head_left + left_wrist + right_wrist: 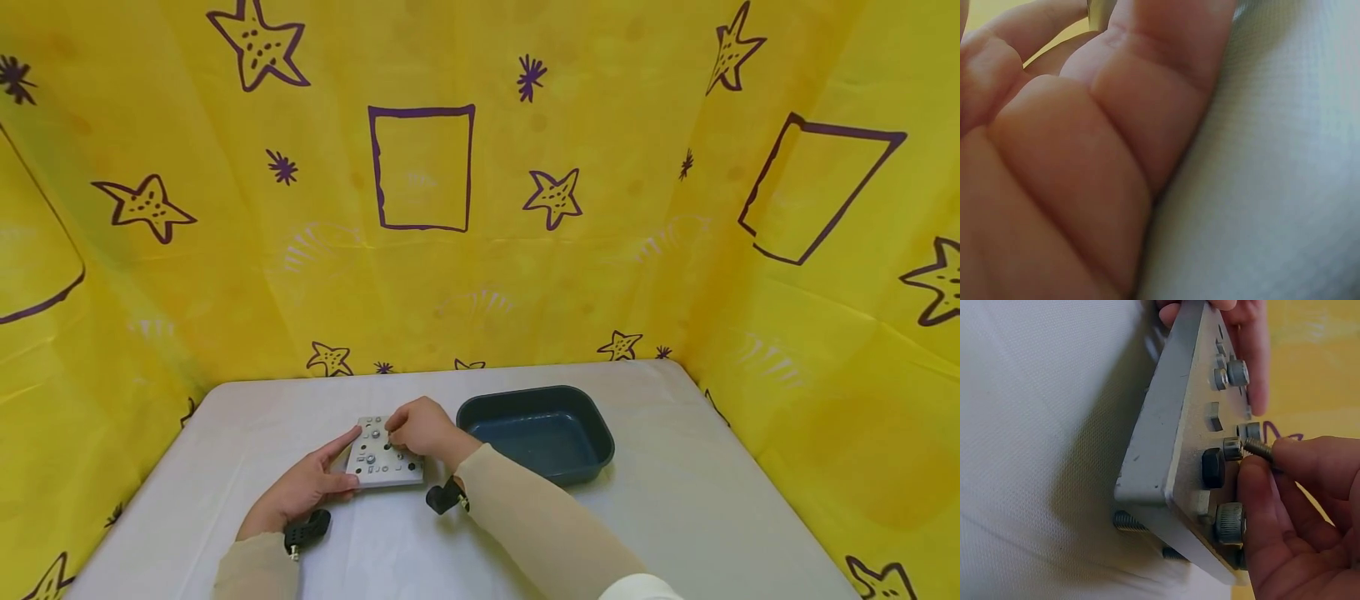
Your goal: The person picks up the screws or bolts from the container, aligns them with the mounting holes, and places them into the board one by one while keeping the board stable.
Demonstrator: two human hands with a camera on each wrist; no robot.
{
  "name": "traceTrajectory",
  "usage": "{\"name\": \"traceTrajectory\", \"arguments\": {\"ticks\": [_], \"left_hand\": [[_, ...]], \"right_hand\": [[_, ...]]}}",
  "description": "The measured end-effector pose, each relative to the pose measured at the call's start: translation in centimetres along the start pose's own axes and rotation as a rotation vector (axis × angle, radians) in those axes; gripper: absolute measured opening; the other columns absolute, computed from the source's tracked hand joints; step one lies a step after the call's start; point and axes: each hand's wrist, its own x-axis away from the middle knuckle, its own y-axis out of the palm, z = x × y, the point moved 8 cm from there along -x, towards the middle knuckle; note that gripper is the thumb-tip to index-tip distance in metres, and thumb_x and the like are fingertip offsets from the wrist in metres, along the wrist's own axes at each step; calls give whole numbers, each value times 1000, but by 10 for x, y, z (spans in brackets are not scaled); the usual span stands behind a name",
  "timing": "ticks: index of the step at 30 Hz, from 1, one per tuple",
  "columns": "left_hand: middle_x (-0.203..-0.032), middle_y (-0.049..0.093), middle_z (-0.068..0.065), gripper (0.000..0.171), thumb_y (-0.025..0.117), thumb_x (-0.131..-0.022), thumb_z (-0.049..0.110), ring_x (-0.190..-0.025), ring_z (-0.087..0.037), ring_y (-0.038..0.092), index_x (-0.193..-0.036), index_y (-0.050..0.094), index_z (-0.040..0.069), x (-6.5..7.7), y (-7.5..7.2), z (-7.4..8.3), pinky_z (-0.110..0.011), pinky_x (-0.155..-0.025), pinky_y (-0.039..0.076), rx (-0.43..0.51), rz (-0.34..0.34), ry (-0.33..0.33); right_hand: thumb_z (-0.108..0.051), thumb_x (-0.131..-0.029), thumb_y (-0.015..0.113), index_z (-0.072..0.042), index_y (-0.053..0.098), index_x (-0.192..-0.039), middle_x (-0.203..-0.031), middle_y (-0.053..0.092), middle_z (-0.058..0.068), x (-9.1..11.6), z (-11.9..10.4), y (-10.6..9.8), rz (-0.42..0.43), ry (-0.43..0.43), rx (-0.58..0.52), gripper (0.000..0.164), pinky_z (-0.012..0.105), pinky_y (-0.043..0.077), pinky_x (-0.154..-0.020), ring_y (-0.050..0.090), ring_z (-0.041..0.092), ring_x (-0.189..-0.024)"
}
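Observation:
In the head view a flat metal plate (390, 477) set with bolts and small inserts is on the white table. My left hand (303, 483) grips it along its left side, thumb at the near corner and a finger at the far one. Over the plate, my right hand (426, 429) pinches a small threaded screw (1259, 450) between thumb and finger. The screw's tip points at a small socket-head piece (1232, 449). Nearby stand a black hex-headed bolt (1213, 467) and a large knurled cap screw (1230, 523). The left wrist view shows mostly palm.
A dark blue-green bin (517, 393) stands right of the plate, just beyond my right forearm. Threaded ends (1127, 520) stick out beneath the plate. Yellow patterned cloth (495, 275) walls in the back and sides of the table (712, 500).

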Motion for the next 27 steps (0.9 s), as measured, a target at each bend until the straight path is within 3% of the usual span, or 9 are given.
{"name": "traceTrajectory", "arguments": {"ticks": [8, 17, 27], "left_hand": [[-148, 31, -25, 94, 81, -83, 11, -92, -31, 63, -159, 27, 22, -1, 0, -1, -37, -75, 58, 8, 1, -7], [-148, 33, -25, 96, 81, -83, 14, -92, -31, 64, -160, 24, 18, -1, 0, -1, -37, -76, 57, -5, -20, 7], [-148, 34, -25, 96, 82, -83, 15, -91, -31, 65, -160, 25, 18, -2, -1, 0, -37, -77, 57, -16, -12, 5]], "right_hand": [[-12, -88, 75, -17, 80, -99, -87, 67, -12, 0, -2, 3, -1, -30, 63, 13, 24, 48, -65, 56, 9, -78], [-14, -89, 76, -20, 79, -95, -85, 64, -12, -2, 1, 7, -11, 4, 48, 9, 27, 50, -75, 55, 11, -82], [-12, -89, 76, -22, 79, -93, -85, 64, -12, -3, 1, 8, -25, 4, 58, 11, 26, 50, -70, 55, 11, -81]]}}
